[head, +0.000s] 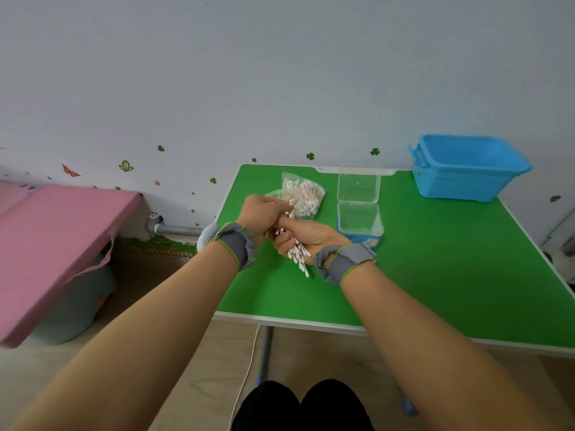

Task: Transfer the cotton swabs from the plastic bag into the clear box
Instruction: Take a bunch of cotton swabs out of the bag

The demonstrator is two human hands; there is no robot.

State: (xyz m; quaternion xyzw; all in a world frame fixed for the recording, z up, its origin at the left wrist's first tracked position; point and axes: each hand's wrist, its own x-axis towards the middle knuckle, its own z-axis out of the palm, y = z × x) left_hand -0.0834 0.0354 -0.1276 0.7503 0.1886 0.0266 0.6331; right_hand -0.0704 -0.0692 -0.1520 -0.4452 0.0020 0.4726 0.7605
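Observation:
A plastic bag (306, 194) full of cotton swabs lies at the back of the green table (435, 259). To its right stands the clear box (360, 218) with its lid hinged up and open, on top of a blue packet. My right hand (306, 239) lies palm up and grips a bundle of cotton swabs (298, 255). My left hand (263, 213) reaches over it, fingers curled on the upper ends of the same bundle, just in front of the bag.
A blue plastic tub (466, 168) stands at the table's back right corner. A pink padded bench (56, 241) lies to the left, off the table. The table's front edge is near my knees.

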